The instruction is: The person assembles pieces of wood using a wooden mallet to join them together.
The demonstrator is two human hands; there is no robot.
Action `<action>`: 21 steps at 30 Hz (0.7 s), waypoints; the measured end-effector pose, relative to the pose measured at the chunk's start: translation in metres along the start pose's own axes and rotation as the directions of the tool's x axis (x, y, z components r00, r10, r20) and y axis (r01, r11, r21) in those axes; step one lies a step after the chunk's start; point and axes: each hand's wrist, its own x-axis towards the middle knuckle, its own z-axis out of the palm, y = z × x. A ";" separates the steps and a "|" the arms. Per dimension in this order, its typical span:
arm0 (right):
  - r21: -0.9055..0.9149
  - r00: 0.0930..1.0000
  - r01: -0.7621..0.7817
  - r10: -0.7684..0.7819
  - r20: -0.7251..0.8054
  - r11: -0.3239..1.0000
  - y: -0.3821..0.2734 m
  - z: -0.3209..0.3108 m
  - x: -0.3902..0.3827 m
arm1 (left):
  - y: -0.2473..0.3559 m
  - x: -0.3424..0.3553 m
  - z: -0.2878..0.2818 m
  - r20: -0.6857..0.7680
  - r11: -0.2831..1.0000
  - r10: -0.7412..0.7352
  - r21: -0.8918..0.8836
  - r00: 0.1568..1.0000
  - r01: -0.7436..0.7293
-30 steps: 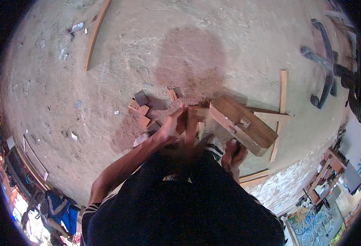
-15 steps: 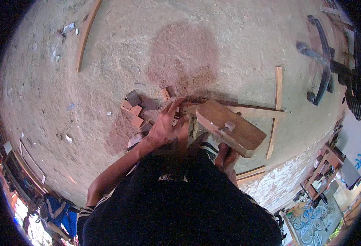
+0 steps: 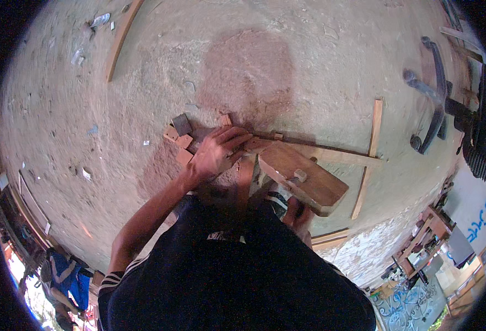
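My right hand (image 3: 297, 214) is closed beneath a wooden mallet (image 3: 309, 185), its handle mostly hidden under the block-shaped brown head. The mallet head is tilted over the near side of a long wooden strip (image 3: 331, 153). At the strip's left end is my left hand (image 3: 216, 153), palm down, fingers bent and pressed together. Its thumb and whatever lies under the fingers are hidden. Left of that hand lie several small reddish wood blocks (image 3: 184, 141) and a dark block (image 3: 181, 124). Another small block (image 3: 224, 119) sits just beyond its knuckles.
A second strip (image 3: 375, 129) lies crosswise under the long strip's right end. A long wooden slat (image 3: 120, 44) is at the far left. The black wheeled base of a chair (image 3: 436, 91) stands at the far right. Paper scraps (image 3: 100, 20) dot the dusty floor.
My left hand has shifted slightly left, its back turned more upward and its fingers drawn closer together. The mallet and right hand appear slightly further left and lower; the whole view has also shifted.
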 end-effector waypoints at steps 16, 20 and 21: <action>0.055 0.988 0.061 -0.068 0.141 0.997 0.003 0.021 0.041 | 0.003 0.006 -0.007 -0.098 0.991 0.107 0.095 0.989 -0.097; 0.040 0.985 0.068 -0.073 0.159 0.997 0.007 0.015 0.047 | 0.000 0.005 -0.005 -0.125 0.984 0.123 0.147 0.985 -0.104; 0.041 0.983 0.073 -0.078 0.164 0.997 0.007 0.015 0.049 | 0.000 0.005 -0.005 -0.130 0.983 0.119 0.154 0.984 -0.099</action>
